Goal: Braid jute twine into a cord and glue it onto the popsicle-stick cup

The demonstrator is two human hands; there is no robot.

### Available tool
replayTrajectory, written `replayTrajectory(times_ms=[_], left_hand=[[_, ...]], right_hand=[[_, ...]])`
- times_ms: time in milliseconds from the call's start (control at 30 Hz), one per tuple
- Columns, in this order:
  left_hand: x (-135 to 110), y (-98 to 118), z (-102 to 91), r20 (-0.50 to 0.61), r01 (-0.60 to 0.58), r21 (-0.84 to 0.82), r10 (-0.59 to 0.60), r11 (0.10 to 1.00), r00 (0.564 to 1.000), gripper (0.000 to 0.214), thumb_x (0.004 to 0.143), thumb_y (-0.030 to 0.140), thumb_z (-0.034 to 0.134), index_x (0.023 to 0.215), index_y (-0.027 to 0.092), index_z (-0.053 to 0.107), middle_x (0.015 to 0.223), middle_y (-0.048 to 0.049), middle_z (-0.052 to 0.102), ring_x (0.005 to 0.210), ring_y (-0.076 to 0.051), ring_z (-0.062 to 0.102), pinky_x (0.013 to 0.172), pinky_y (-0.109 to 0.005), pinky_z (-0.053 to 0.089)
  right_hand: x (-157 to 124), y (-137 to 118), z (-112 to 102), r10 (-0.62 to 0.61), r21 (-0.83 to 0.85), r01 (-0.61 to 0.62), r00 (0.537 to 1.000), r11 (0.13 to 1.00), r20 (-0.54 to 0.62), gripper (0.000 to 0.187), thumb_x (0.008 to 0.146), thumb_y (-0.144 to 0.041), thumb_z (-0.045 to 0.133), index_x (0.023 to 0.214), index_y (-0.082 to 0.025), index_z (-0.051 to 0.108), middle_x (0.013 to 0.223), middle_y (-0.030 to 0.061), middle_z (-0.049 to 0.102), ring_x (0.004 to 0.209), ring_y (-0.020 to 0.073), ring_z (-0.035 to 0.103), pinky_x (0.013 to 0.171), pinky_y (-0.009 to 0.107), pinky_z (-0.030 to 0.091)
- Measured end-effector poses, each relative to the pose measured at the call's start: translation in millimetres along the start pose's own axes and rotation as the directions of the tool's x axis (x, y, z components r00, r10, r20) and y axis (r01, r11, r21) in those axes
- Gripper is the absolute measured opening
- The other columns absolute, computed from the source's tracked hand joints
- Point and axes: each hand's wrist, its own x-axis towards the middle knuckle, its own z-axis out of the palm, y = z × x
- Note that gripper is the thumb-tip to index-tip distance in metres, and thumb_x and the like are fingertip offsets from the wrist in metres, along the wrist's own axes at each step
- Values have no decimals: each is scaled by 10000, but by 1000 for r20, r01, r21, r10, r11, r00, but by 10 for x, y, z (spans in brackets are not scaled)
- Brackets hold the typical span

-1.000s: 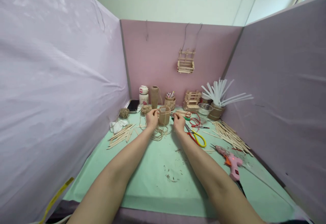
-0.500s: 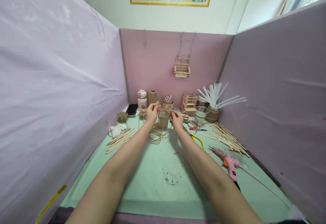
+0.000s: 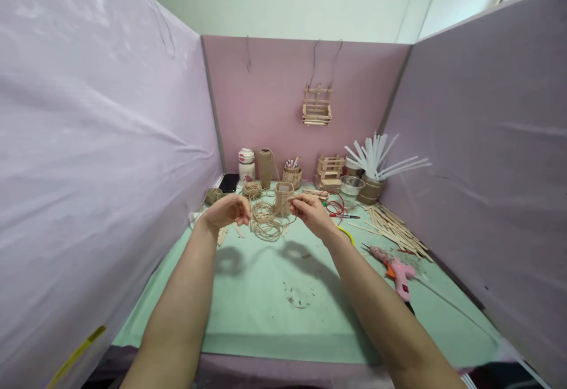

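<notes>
My right hand (image 3: 311, 212) is closed in a pinch on a strand of jute twine, just to the right of a small woven-looking box (image 3: 283, 203). Loose loops of the twine (image 3: 266, 226) hang or lie in a tangle in front of the box; I cannot tell how much of it is off the table. To the left of the tangle, my left hand (image 3: 228, 211) is raised with its fingers curled down. Its fingertips come close to the loops, but whether a strand is in them is hidden.
A pink glue gun (image 3: 401, 274) lies at right, below scattered wooden sticks (image 3: 396, 232). Yellow-handled pliers (image 3: 346, 235) are partly behind my right forearm. At the back stand a white bottle (image 3: 247, 166), a tall brown vase (image 3: 265, 167), a pen pot (image 3: 292, 176) and a pot of glue sticks (image 3: 371, 188).
My left hand has moved left and toward me, away from the box rim. My right hand has come slightly nearer the box. The twine loops are raised and spread more widely.
</notes>
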Motion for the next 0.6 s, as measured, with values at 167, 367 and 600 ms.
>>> replayTrajectory(times_ms=[167, 367, 600], left_hand=[[197, -237, 389, -274, -33, -21, 26, 999, 961, 408, 723, 545, 587, 772, 145, 647, 747, -90, 678, 721, -158, 630, 648, -256, 475], [219, -556, 1072, -81, 110, -200, -128, 974, 988, 365, 706, 468, 663, 824, 127, 611, 789, -84, 663, 709, -126, 616, 691, -260, 473], [177, -646, 1125, -21, 201, -397, -228, 896, 973, 233, 646, 241, 763, 795, 115, 635, 686, -27, 597, 617, -72, 568, 677, -221, 481]], right_hand=[[-234, 89, -18, 83, -157, -72, 994, 985, 68, 235, 696, -364, 641, 814, -161, 653, 644, -8, 596, 574, 90, 483, 568, 230, 373], [-356, 275, -102, 81, -414, -70, 997, 907, 7, 225, 728, -369, 579, 649, -159, 593, 547, -38, 509, 513, 80, 404, 509, 219, 304], [-376, 310, -105, 36, -339, -71, 993, 938, -110, 342, 674, -353, 623, 944, -173, 515, 670, -11, 624, 576, 106, 496, 568, 235, 371]])
